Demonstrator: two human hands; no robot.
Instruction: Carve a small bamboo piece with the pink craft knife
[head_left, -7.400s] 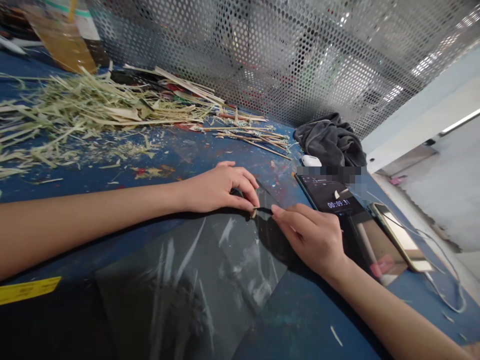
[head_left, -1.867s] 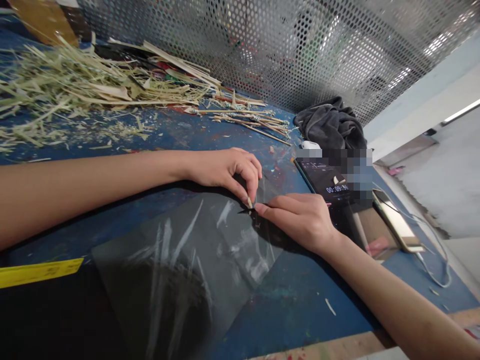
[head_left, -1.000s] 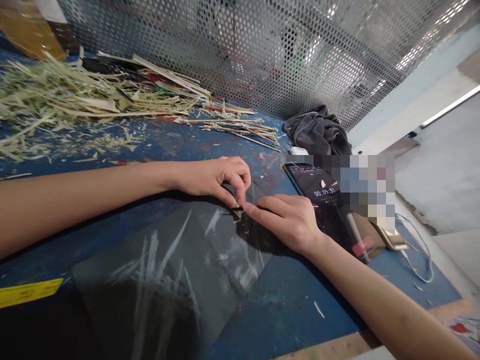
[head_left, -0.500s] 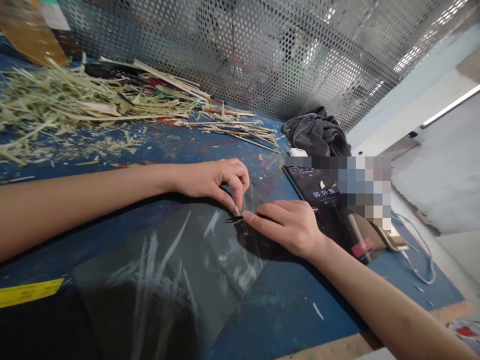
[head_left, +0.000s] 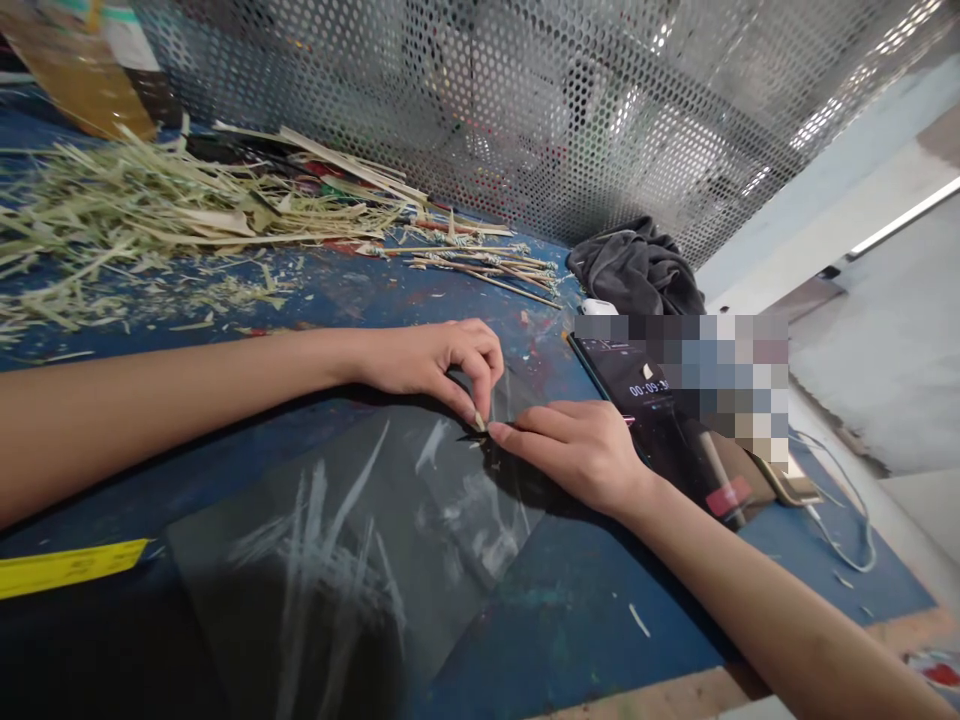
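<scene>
both grips meet at one spot: the left hand [head_left: 435, 362] pinches a tiny pale sliver [head_left: 478, 421] between thumb and fingertips, its tip down on the dark scratched sheet [head_left: 352, 540], while the right hand [head_left: 581, 450] presses a forefinger flat on the sheet, touching the sliver. the sheet lies on the blue tabletop [head_left: 585, 610], with bamboo shavings [head_left: 150, 215], a phone [head_left: 637, 385] and a dark cloth [head_left: 637, 270] beyond.

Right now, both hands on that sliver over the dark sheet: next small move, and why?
Probably keep rubbing the small stick along the dark abrasive sheet. The left hand pinches it against the sheet, the right hand presses beside it, and pale streaks mark the sheet.
</scene>
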